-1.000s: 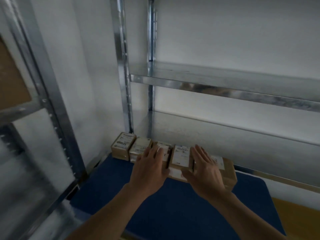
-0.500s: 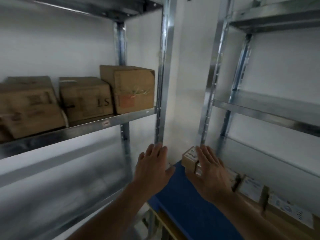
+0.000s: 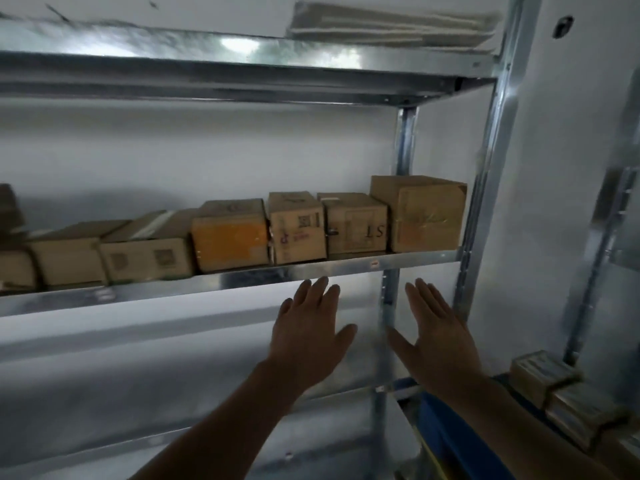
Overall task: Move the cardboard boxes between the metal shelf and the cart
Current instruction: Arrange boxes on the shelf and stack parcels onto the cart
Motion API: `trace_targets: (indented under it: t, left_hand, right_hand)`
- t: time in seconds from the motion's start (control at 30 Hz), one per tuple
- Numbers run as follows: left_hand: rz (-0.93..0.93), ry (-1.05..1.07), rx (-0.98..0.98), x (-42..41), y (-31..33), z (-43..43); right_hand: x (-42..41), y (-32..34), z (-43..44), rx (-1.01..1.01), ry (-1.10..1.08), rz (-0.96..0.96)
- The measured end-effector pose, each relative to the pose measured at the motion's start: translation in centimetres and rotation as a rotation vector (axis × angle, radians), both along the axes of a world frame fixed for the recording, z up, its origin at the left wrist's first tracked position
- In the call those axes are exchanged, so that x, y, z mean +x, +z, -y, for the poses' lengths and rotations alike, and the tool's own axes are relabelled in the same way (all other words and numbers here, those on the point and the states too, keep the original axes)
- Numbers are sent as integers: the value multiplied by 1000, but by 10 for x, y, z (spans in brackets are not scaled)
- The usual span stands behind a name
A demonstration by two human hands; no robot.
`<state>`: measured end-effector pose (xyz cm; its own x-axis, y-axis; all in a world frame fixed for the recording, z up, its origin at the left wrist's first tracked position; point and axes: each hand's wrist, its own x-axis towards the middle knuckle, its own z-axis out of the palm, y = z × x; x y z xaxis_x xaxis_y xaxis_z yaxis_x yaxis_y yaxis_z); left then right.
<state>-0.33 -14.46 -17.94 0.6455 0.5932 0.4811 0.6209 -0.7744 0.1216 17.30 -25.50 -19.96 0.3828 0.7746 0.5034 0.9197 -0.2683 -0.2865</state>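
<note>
A metal shelf carries a row of several cardboard boxes at chest height. The tallest box stands at the right end, beside one marked "LS" and one with an orange face. My left hand and my right hand are raised just below the shelf's front edge, fingers straight and spread, holding nothing. At the lower right, small labelled boxes lie on the blue cart.
A shiny upright post bounds the shelf on the right, with a thinner rear post behind. An upper shelf holds a flat white bundle. Another rack's post stands at the far right, by a white wall.
The view has swung left and up from the cart to the shelf of boxes. Both hands left the small boxes on the cart and rose, empty, toward the shelf.
</note>
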Motion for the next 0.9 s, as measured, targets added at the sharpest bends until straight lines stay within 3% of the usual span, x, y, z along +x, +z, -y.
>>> trace_targets:
  t: [0.3,0.9]
  left_hand:
    - [82,219,127,-123,42,-49]
    - [146,351,361,-376,92,-196]
  right_hand:
    - [-99,32,-85,93,199,57]
    - [-342,95,-264,276,387,100]
